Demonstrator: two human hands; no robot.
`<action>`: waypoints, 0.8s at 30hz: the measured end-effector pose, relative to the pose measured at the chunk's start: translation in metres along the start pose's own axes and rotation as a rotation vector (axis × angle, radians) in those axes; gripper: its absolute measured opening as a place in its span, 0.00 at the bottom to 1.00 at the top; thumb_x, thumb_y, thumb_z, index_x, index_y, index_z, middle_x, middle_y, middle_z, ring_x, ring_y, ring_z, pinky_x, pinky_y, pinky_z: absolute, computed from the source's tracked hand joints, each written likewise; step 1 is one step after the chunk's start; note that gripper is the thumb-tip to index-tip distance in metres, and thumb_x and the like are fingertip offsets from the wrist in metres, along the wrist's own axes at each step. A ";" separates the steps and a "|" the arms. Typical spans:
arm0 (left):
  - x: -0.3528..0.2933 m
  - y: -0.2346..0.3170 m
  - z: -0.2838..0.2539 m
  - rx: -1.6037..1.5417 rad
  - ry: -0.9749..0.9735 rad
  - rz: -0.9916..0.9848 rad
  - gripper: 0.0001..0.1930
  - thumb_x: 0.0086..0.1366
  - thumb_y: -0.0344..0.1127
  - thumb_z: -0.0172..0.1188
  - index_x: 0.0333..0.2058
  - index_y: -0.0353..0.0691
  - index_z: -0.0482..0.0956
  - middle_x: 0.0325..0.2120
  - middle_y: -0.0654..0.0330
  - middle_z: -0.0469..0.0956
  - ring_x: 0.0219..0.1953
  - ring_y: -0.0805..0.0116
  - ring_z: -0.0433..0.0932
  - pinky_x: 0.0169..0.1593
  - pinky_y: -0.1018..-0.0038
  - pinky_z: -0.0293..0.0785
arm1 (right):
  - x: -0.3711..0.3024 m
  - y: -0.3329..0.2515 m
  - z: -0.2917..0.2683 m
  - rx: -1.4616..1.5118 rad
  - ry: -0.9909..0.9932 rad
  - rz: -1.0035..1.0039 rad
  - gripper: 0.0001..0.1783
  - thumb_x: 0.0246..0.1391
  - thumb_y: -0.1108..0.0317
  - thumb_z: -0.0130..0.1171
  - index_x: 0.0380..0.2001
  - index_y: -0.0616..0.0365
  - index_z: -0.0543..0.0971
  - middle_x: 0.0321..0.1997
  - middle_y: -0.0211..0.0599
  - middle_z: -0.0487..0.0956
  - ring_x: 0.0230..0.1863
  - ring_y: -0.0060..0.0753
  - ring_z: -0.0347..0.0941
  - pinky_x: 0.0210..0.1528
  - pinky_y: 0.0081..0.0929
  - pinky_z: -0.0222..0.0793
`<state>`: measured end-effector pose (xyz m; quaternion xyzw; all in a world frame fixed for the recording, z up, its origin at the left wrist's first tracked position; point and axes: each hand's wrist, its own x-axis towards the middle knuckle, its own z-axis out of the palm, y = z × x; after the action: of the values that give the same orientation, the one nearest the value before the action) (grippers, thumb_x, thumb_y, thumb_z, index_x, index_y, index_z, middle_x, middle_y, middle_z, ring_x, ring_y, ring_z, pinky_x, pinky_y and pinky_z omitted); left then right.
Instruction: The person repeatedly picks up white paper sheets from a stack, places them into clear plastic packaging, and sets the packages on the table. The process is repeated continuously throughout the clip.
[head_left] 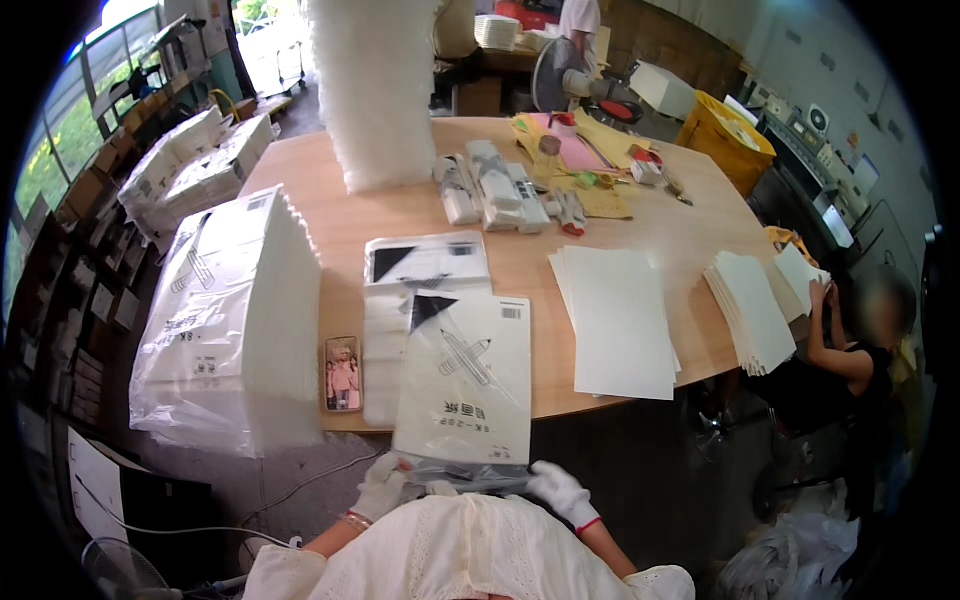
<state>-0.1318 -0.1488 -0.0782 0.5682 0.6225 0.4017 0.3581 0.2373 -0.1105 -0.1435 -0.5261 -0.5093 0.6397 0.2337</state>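
Observation:
In front of me a pack of white drawing paper in a clear printed plastic bag (465, 375) overhangs the table's near edge, with a pencil drawing and a black corner on it. The bag's loose near end (470, 474) is dark and creased. My left hand (380, 487), in a white glove, is closed at the left of this loose end. On the other side my right hand (562, 492), gloved too, has its fingers pressed together at the bag's right corner. Under the pack lies a stack of similar bagged packs (385, 330).
A tall pile of bagged packs (215, 320) stands left, beside a phone (342, 373). Loose white sheets (620, 325) lie right of the pack. At the far edge rises a tall white stack (375, 95). A person (845, 360) at right handles paper beside another sheet stack (748, 310).

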 end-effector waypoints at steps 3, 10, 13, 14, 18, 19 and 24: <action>0.020 0.067 -0.008 -0.102 -0.021 0.116 0.03 0.48 0.22 0.49 0.24 0.36 0.68 0.23 0.56 0.67 0.29 0.64 0.70 0.33 0.73 0.67 | 0.026 -0.050 0.035 0.626 0.336 0.197 0.17 0.58 0.61 0.49 0.46 0.60 0.70 0.41 0.35 0.74 0.39 0.27 0.70 0.38 0.26 0.67; 0.003 0.187 -0.114 -0.627 0.386 0.144 0.12 0.62 0.41 0.49 0.25 0.39 0.68 0.20 0.65 0.69 0.22 0.74 0.68 0.27 0.79 0.66 | 0.089 -0.210 0.146 0.526 -0.292 -0.219 0.22 0.58 0.68 0.44 0.55 0.62 0.63 0.52 0.39 0.70 0.50 0.32 0.68 0.52 0.28 0.66; 0.005 0.175 -0.178 -0.867 0.791 0.607 0.06 0.64 0.33 0.45 0.29 0.40 0.67 0.27 0.66 0.66 0.31 0.76 0.65 0.36 0.78 0.66 | 0.100 -0.272 0.204 0.167 -0.548 -0.348 0.20 0.60 0.65 0.44 0.54 0.60 0.64 0.49 0.40 0.71 0.48 0.32 0.69 0.52 0.25 0.66; 0.008 0.164 -0.212 -0.701 0.905 0.588 0.05 0.63 0.33 0.45 0.30 0.40 0.67 0.29 0.65 0.66 0.32 0.76 0.65 0.38 0.77 0.67 | 0.095 -0.293 0.225 0.239 -0.701 -0.321 0.20 0.60 0.63 0.44 0.53 0.60 0.65 0.48 0.39 0.72 0.47 0.32 0.70 0.51 0.25 0.67; 0.007 0.063 -0.341 -0.511 1.223 0.495 0.05 0.62 0.32 0.43 0.31 0.42 0.69 0.30 0.67 0.65 0.35 0.76 0.64 0.42 0.78 0.64 | 0.076 -0.315 0.329 0.248 -0.962 -0.117 0.19 0.60 0.59 0.47 0.49 0.59 0.69 0.41 0.38 0.75 0.41 0.31 0.73 0.46 0.23 0.70; -0.003 0.044 -0.352 -0.510 1.186 0.344 0.06 0.62 0.30 0.43 0.33 0.41 0.69 0.31 0.67 0.66 0.36 0.75 0.65 0.43 0.77 0.64 | 0.084 -0.304 0.353 0.177 -0.931 -0.085 0.19 0.60 0.59 0.47 0.49 0.59 0.69 0.41 0.38 0.74 0.40 0.30 0.73 0.45 0.23 0.71; -0.038 -0.068 -0.293 -0.854 1.505 0.044 0.10 0.64 0.34 0.44 0.42 0.41 0.68 0.35 0.62 0.71 0.37 0.68 0.70 0.42 0.74 0.69 | 0.109 -0.235 0.316 -0.095 -0.509 -0.772 0.18 0.60 0.58 0.49 0.46 0.59 0.71 0.36 0.37 0.74 0.35 0.25 0.74 0.36 0.23 0.74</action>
<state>-0.4209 -0.2156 -0.0169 -0.0201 0.4787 0.8774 0.0257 -0.1429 -0.0606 -0.0031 -0.1346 -0.7377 0.5907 0.2979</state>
